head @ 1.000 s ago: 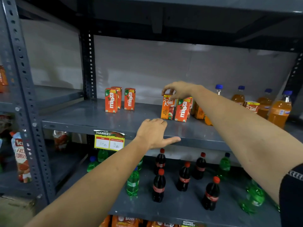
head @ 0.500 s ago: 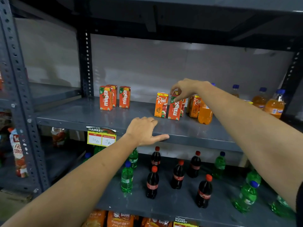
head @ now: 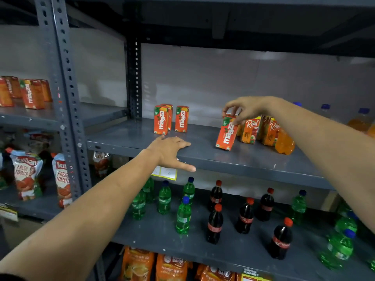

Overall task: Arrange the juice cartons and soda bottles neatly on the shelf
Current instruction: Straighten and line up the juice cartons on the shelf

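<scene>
My right hand [head: 244, 109] pinches the top of a red Maaza carton [head: 226, 133], which is tilted, its bottom edge on the grey shelf [head: 203, 157]. Right of it stand two orange Real cartons [head: 250, 129] and an orange soda bottle [head: 284, 142]. Three upright Maaza cartons [head: 171, 121] stand further left on the same shelf. My left hand [head: 170, 152] rests flat on the shelf's front edge, fingers apart, holding nothing. More orange soda bottles [head: 359, 120] show at the far right, partly hidden by my right arm.
The shelf below [head: 154, 232] holds green soda bottles [head: 183, 217] and dark cola bottles [head: 215, 225], scattered. A perforated grey upright [head: 65, 94] separates a left bay with Maaza cartons [head: 31, 94] and tomato pouches [head: 26, 173]. Orange packets [head: 138, 264] fill the bottom shelf.
My right hand has taken the Maaza carton by its top and pulled it left and forward, tilting it away from the Real cartons. The left hand stays on the shelf edge. The view shifted.
</scene>
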`<move>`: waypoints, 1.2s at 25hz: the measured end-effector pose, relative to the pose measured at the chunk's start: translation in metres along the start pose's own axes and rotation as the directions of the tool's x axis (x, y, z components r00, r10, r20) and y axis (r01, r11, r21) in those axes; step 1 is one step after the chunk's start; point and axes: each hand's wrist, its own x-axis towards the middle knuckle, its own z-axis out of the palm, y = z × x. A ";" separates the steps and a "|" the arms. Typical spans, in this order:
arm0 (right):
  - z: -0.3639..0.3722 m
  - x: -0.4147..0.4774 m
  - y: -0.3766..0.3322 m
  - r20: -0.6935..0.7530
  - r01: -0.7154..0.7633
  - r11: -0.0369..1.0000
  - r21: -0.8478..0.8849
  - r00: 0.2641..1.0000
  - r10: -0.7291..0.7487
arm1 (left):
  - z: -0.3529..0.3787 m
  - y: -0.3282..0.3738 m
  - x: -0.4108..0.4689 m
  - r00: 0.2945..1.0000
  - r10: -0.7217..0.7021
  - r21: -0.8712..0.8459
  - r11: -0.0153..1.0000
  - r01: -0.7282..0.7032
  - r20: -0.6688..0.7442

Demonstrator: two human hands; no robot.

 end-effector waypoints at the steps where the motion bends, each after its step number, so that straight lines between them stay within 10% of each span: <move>1: 0.001 0.007 -0.014 -0.011 0.019 1.000 0.023 1.000 -0.018 | 0.000 -0.011 -0.003 1.000 0.001 -0.010 1.000 0.000 0.020; 15: 0.023 0.132 -0.118 -0.121 -0.006 1.000 -0.020 0.993 0.004 | 0.003 -0.067 -0.008 0.992 0.114 -0.156 0.980 -0.121 -0.050; 30: -0.020 0.011 -0.013 -0.282 -0.294 0.950 -0.106 0.925 0.255 | 0.010 -0.053 0.009 0.969 0.225 -0.157 0.958 -0.240 -0.105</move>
